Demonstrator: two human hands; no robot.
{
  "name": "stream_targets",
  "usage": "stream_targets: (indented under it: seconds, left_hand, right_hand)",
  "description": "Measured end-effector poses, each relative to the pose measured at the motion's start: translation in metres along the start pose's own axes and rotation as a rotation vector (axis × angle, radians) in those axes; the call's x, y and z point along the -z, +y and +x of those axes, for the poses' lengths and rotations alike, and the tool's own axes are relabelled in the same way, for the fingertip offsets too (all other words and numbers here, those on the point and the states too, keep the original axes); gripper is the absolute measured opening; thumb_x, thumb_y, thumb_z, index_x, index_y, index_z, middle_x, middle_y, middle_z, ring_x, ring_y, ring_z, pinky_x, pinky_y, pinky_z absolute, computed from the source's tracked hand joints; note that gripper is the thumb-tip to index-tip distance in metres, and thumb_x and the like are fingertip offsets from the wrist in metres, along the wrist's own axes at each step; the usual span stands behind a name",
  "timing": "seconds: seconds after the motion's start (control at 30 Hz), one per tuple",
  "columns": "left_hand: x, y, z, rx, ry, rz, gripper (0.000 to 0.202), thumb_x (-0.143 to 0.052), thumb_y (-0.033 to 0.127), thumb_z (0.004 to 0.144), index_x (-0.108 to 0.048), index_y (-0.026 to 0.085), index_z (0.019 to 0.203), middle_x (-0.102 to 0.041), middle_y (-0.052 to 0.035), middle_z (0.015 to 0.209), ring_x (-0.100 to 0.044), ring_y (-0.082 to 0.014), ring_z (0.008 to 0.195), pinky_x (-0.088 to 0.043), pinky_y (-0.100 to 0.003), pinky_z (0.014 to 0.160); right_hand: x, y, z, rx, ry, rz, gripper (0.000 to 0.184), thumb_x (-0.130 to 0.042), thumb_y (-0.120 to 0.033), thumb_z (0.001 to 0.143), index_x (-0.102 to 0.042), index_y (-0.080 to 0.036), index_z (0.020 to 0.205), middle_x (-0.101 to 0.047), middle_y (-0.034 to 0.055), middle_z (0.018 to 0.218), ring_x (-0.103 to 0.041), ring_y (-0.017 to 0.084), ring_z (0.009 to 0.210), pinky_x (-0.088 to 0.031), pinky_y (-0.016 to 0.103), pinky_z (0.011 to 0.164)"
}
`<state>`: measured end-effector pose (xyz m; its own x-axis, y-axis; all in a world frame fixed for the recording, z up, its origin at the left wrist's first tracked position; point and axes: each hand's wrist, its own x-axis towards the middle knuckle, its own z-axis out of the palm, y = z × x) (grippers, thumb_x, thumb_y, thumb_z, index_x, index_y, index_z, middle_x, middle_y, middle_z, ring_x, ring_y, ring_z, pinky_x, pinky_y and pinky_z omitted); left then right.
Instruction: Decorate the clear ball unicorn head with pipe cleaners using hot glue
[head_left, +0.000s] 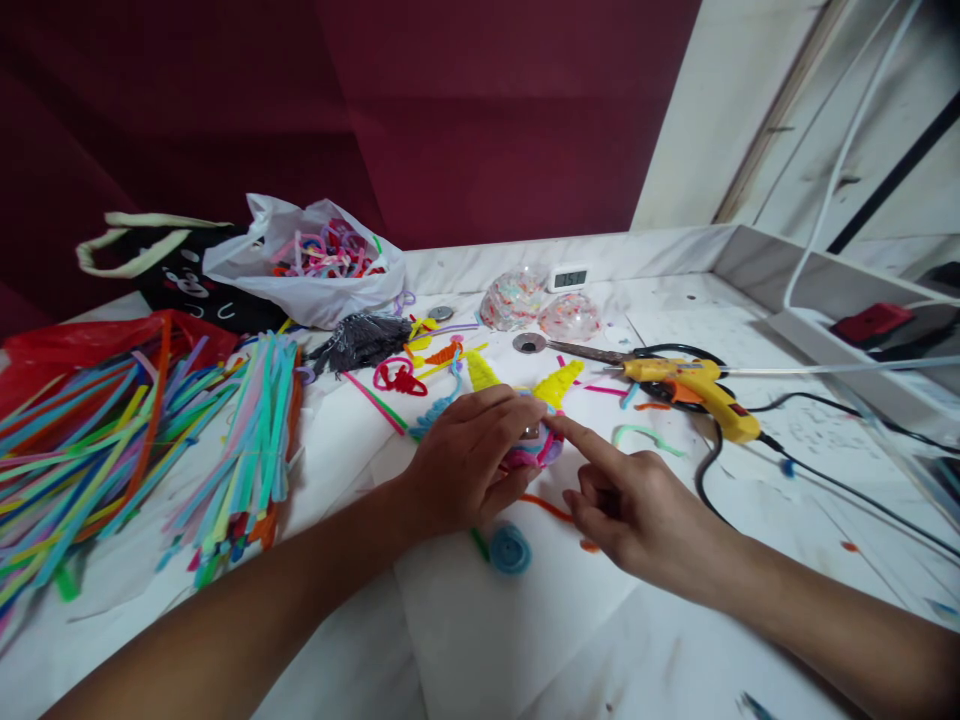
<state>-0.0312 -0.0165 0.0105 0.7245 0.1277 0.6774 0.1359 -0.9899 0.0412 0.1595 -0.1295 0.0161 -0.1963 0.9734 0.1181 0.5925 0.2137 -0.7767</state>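
yellow-spiked fuzzy craft (551, 452) in the grasp of the left hand (466, 458), right hand (636, 508) loose, index finger against it

Slim bare forearms (315, 570) taper to bare hands (472, 455) with slender fingers (596, 447)

Worktop: white with grey marbling (675, 660), marked by small stains
Front middle: white paper (487, 640), with a light-blue coil (510, 549) on it
Left: two spreads of fuzzy stems, one mixed-colour (90, 440), one mostly mint and pink (259, 430), beside a red bag (60, 350)
Back left: black bag (169, 275) touching an open white plastic bag (300, 300); dark tinsel-like bundle (362, 342) just in front
Back middle: two clear speckled domes (514, 300), small digital clock (570, 278)
Right: yellow glue gun (720, 405) over black-handled scissors
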Motion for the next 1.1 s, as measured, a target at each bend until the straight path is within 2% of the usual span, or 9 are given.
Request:
stream_targets:
  seconds: [0.47, 0.63, 0.8, 0.87, 0.97, 1.03, 1.1]
  left_hand:
    - [-0.002, 0.000, -0.001, -0.005, 0.010, -0.027, 0.057, -0.060, 0.027, 0.084, -0.039, 0.012, 0.135, -0.060, -0.0154, 0.126, -0.050, -0.0252, 0.124, -0.046, -0.044, 0.104]
    - [-0.005, -0.002, -0.005, -0.009, 0.068, -0.074, 0.060, -0.062, 0.024, 0.081, -0.038, 0.013, 0.136, -0.056, -0.0169, 0.130, -0.049, -0.0261, 0.126, -0.043, -0.047, 0.106]
    - [-0.003, -0.003, -0.007, 0.040, 0.153, -0.137, 0.060, -0.064, 0.022, 0.078, -0.041, 0.015, 0.132, -0.053, -0.0172, 0.130, -0.048, -0.0289, 0.126, -0.041, -0.053, 0.107]
    - [-0.002, -0.003, -0.008, 0.118, 0.222, -0.137, 0.055, -0.063, 0.023, 0.077, -0.043, 0.016, 0.128, -0.054, -0.0150, 0.125, -0.050, -0.0282, 0.123, -0.041, -0.053, 0.106]
    - [0.001, -0.005, -0.011, 0.330, 0.345, -0.112, 0.045, -0.061, 0.024, 0.078, -0.047, 0.016, 0.120, -0.056, -0.0117, 0.117, -0.053, -0.0258, 0.114, -0.044, -0.047, 0.098]
    - [0.002, -0.007, -0.014, 0.507, 0.369, -0.148, 0.040, -0.060, 0.027, 0.078, -0.047, 0.018, 0.115, -0.055, -0.0091, 0.112, -0.054, -0.0229, 0.106, -0.045, -0.041, 0.090]
    - [0.001, -0.009, -0.015, 0.697, 0.342, -0.270, 0.038, -0.062, 0.031, 0.077, -0.046, 0.019, 0.110, -0.054, -0.0065, 0.107, -0.054, -0.0206, 0.101, -0.043, -0.036, 0.086]
  right_hand:
    - [0.000, 0.003, 0.002, -0.026, -0.001, -0.054, 0.070, -0.050, -0.015, 0.083, -0.025, -0.020, 0.149, -0.056, -0.0080, 0.057, -0.051, 0.010, 0.047, -0.038, 0.021, 0.049]
    - [0.000, 0.003, 0.000, -0.026, -0.002, -0.051, 0.070, -0.051, -0.017, 0.085, -0.024, -0.029, 0.149, -0.056, -0.0097, 0.059, -0.054, 0.010, 0.049, -0.039, 0.021, 0.050]
    - [0.001, 0.001, 0.000, -0.033, -0.010, -0.048, 0.070, -0.051, -0.017, 0.085, -0.024, -0.026, 0.149, -0.056, -0.0095, 0.057, -0.054, 0.010, 0.048, -0.039, 0.021, 0.050]
    - [0.001, 0.001, 0.000, -0.048, -0.012, -0.038, 0.069, -0.051, -0.017, 0.086, -0.025, -0.025, 0.149, -0.055, -0.0093, 0.057, -0.054, 0.010, 0.048, -0.039, 0.021, 0.049]
    - [0.001, 0.000, 0.000, -0.064, -0.012, -0.036, 0.068, -0.052, -0.018, 0.085, -0.026, -0.025, 0.148, -0.055, -0.0096, 0.057, -0.053, 0.009, 0.047, -0.038, 0.021, 0.048]
    - [0.001, 0.000, 0.000, -0.064, -0.010, -0.030, 0.067, -0.052, -0.018, 0.085, -0.027, -0.026, 0.148, -0.055, -0.0106, 0.056, -0.052, 0.009, 0.046, -0.038, 0.020, 0.048]
    - [0.001, 0.000, 0.000, -0.053, -0.008, -0.028, 0.066, -0.051, -0.018, 0.086, -0.028, -0.027, 0.147, -0.055, -0.0113, 0.055, -0.051, 0.008, 0.045, -0.038, 0.020, 0.048]
